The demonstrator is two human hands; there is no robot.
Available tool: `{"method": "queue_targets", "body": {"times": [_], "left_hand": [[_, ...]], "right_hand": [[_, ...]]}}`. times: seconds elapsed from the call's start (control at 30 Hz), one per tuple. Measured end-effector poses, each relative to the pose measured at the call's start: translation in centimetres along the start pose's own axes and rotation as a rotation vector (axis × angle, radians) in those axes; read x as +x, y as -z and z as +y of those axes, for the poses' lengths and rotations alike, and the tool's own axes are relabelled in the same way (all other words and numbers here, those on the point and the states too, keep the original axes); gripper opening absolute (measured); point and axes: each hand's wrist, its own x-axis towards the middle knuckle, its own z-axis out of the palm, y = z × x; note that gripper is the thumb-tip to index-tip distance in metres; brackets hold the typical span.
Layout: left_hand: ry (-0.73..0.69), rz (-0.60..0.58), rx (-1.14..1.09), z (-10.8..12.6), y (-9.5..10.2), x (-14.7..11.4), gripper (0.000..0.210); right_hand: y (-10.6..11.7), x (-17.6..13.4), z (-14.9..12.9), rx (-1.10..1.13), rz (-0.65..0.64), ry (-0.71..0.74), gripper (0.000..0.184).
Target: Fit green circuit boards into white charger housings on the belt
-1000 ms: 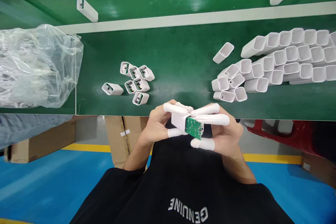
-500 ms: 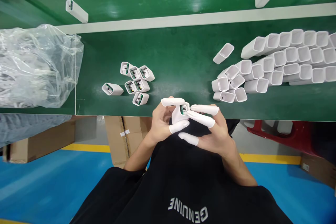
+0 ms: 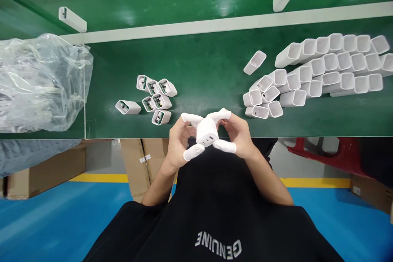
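Between my two hands, over the front edge of the green bench, is a white charger housing [image 3: 206, 129]. Its face with several port slots is turned toward me; the opposite end is hidden. My left hand [image 3: 179, 141] pinches it from the left with thumb and finger. From the right, my right hand [image 3: 238, 135] grips it the same way. White finger cots cover the fingertips I can see. Left of my hands stands a cluster of white housings with green circuit boards inside [image 3: 159, 101], and another such housing [image 3: 128, 107] lies beside it.
Rows of hollow white housings [image 3: 330, 61] fill the right of the green bench [image 3: 202, 69]. A clear plastic bag [image 3: 46, 86] lies at the left. Two filled housings lie beyond the pale strip [image 3: 184, 30]. Below are a cardboard box [image 3: 132, 168] and a red stool [image 3: 331, 157].
The housing has turned: its open end with the board faced up before, and now its port face shows. My right hand has moved left and closed onto it.
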Motion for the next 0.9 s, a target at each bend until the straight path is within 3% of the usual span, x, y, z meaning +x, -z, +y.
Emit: {"method": "queue_targets", "body": {"times": [0.1, 0.3, 0.43, 0.6, 0.77, 0.9], "left_hand": [[0.116, 0.017, 0.013, 0.5, -0.2, 0.2, 0.049], [0.246, -0.066, -0.004, 0.6, -0.8, 0.4, 0.042], [0.223, -0.020, -0.023, 0.0, -1.2, 0.3, 0.040], [0.193, -0.009, -0.014, -0.1, -1.2, 0.4, 0.041], [0.222, 0.003, -0.015, 0.0, -1.5, 0.6, 0.054], [0.155, 0.076, 0.020, 0.2, -2.2, 0.9, 0.059]], "right_hand": [[-0.1, 0.6, 1.4, 0.196, 0.001, -0.097, 0.056], [-0.2, 1.1, 1.3, 0.281, 0.068, -0.178, 0.052], [-0.2, 1.4, 0.9, 0.346, 0.027, -0.179, 0.047], [0.1, 1.3, 1.2, 0.293, 0.004, -0.201, 0.052], [0.2, 1.2, 1.3, 0.262, 0.013, -0.180, 0.052], [0.2, 1.2, 1.1, 0.319, -0.002, -0.161, 0.053]]}}
